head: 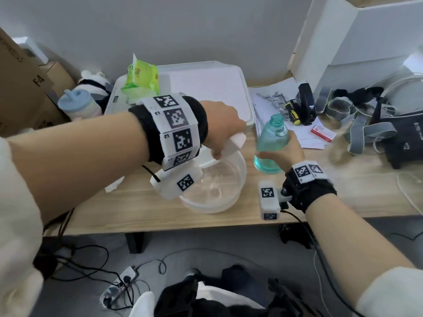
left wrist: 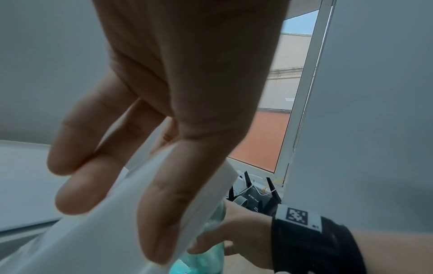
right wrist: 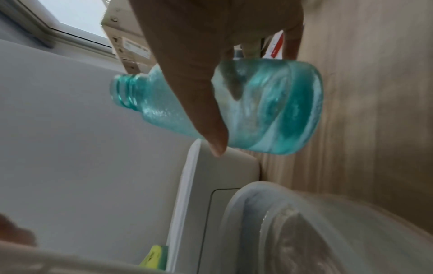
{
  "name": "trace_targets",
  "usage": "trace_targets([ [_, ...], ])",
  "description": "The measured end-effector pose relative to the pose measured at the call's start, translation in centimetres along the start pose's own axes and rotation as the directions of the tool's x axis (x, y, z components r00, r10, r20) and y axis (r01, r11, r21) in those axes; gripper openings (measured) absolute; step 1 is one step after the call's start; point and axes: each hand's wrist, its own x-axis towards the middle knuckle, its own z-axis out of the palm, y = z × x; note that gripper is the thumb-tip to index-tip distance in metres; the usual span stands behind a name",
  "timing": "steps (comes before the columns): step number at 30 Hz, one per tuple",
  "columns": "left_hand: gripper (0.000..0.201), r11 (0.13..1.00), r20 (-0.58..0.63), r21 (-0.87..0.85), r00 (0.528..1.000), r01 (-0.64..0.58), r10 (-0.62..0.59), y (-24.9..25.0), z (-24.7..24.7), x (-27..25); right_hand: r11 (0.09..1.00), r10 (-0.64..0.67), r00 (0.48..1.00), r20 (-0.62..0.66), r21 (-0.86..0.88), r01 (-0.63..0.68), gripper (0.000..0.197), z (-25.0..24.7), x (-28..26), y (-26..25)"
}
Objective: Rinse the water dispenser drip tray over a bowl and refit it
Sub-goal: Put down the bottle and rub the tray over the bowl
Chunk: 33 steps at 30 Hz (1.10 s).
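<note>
My left hand (head: pixel 219 133) grips the white drip tray (head: pixel 231 144) and holds it tilted over the clear bowl (head: pixel 226 202), which has water in it. In the left wrist view the tray (left wrist: pixel 112 222) lies between thumb and fingers (left wrist: pixel 77 148). My right hand (head: pixel 283 154) grips an uncapped teal bottle (head: pixel 272 140), standing upright just right of the bowl. The right wrist view shows the bottle (right wrist: pixel 257 111) with a little water in it, thumb across its side, close to the bowl (right wrist: pixel 304 231). The white water dispenser (head: pixel 206 88) stands behind the bowl.
A green tissue pack (head: pixel 142 76) lies on the dispenser. A blue-lidded cup (head: pixel 76 104) and cardboard boxes (head: pixel 23 88) stand at the left. Papers (head: pixel 274 104), a black device (head: pixel 306 104), straps and a black bag (head: pixel 402 138) cover the wooden desk's right side. Cables lie on the floor.
</note>
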Motion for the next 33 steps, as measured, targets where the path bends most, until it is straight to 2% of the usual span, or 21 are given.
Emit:
trace_targets([
  [6,0.06,0.999,0.012,0.007,0.999,-0.05,0.05,1.6,-0.2,1.3,0.984,0.175,0.984,0.021,0.034,-0.176,0.077,0.2,1.4,3.4],
  [11,0.05,0.991,0.037,0.103,0.996,-0.084,0.081,2.9,-0.4,2.2,0.96,0.255,0.967,0.011,0.12,-0.255,0.09,0.0,2.0,5.2],
  [14,0.045,0.985,0.062,0.139,0.993,-0.105,0.097,3.7,-0.6,2.7,0.968,0.179,0.983,-0.028,0.182,-0.171,0.106,0.2,2.1,5.6],
  [16,0.046,0.98,0.079,0.158,0.991,-0.123,0.111,4.2,-0.5,3.0,0.981,0.093,0.989,-0.119,0.178,-0.071,0.119,0.6,1.7,5.3],
  [18,0.046,0.976,0.091,0.167,0.988,-0.138,0.124,4.5,-0.4,3.3,0.991,-0.006,0.979,-0.202,0.129,0.033,0.122,0.8,1.4,4.6],
  [21,0.045,0.976,0.096,0.161,0.986,-0.148,0.133,4.6,-0.4,3.6,0.975,-0.179,0.922,-0.343,0.062,0.212,0.107,0.6,0.9,3.2],
  [23,0.045,0.975,0.099,0.164,0.986,-0.148,0.133,4.7,-0.5,3.8,0.938,-0.309,0.857,-0.414,0.018,0.346,0.087,0.1,0.8,2.3],
  [25,0.046,0.977,0.104,0.164,0.987,-0.138,0.122,4.9,-0.7,3.9,0.881,-0.448,0.798,-0.402,-0.051,0.47,0.06,-0.3,0.8,1.1],
  [27,0.048,0.987,0.088,0.12,0.991,-0.107,0.096,4.8,-1.2,3.9,0.821,-0.553,0.798,-0.237,0.007,0.571,0.043,-0.3,0.6,-0.3],
  [29,0.055,0.997,0.053,0.036,0.997,-0.062,0.06,4.1,-1.6,3.8,0.796,-0.577,0.811,-0.102,0.154,0.586,0.034,0.0,0.2,-1.5],
  [31,0.058,0.998,0.008,-0.068,1.0,-0.017,0.018,2.9,-1.7,3.6,0.762,-0.536,0.841,-0.079,0.384,0.522,0.026,0.2,-0.2,-2.5],
  [33,0.061,0.982,-0.035,-0.185,0.999,0.035,-0.042,1.6,-1.5,3.2,0.66,-0.46,0.88,-0.123,0.616,0.431,0.021,0.2,-0.4,-3.0],
])
